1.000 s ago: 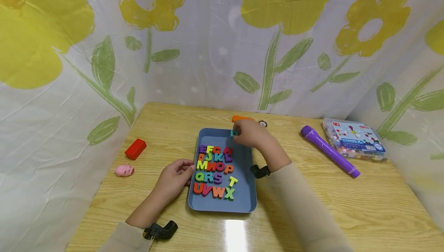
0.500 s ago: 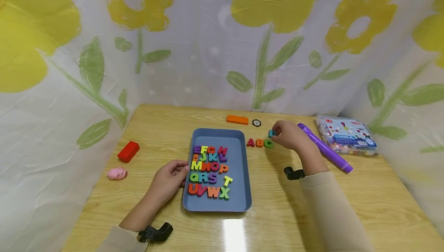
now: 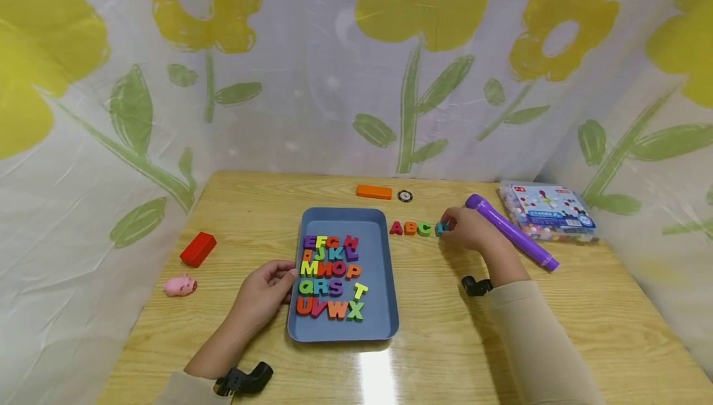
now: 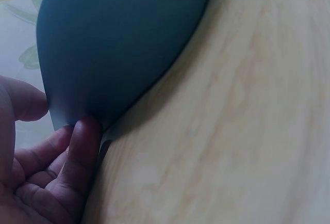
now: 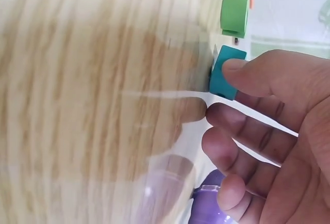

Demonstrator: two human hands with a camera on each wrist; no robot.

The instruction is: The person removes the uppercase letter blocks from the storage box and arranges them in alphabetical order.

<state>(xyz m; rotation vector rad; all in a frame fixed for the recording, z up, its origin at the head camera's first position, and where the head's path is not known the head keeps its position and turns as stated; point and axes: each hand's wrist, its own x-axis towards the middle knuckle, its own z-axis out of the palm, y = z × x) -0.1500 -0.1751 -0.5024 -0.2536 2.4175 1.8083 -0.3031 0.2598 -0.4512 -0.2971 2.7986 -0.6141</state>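
Note:
My right hand (image 3: 469, 229) pinches a teal letter block (image 5: 223, 77) between thumb and finger at the table surface. It stands at the right end of a row of a red A (image 3: 396, 228), an orange B (image 3: 410, 228) and a green C (image 3: 424, 228), slightly apart from the C. My left hand (image 3: 264, 290) holds the left rim of a blue-grey tray (image 3: 380, 324), its thumb at the rim and fingers against the outer wall (image 4: 124, 43). Rows of coloured letters, such as a green X (image 3: 355, 311) and a yellow T (image 3: 360, 291), lie inside the tray.
Behind the row lie an orange block (image 3: 374, 192) and a round black-and-white chip (image 3: 405, 195). A purple microphone-shaped tube (image 3: 515, 233) and a clear box of beads (image 3: 548, 212) are at the right. At the left sit a red block (image 3: 198, 249) and a pink pig (image 3: 181, 285).
My right hand has carried the teal letter from the tray's far right corner rightward, then down to the table beside the C. My left hand stays at the tray's rim.

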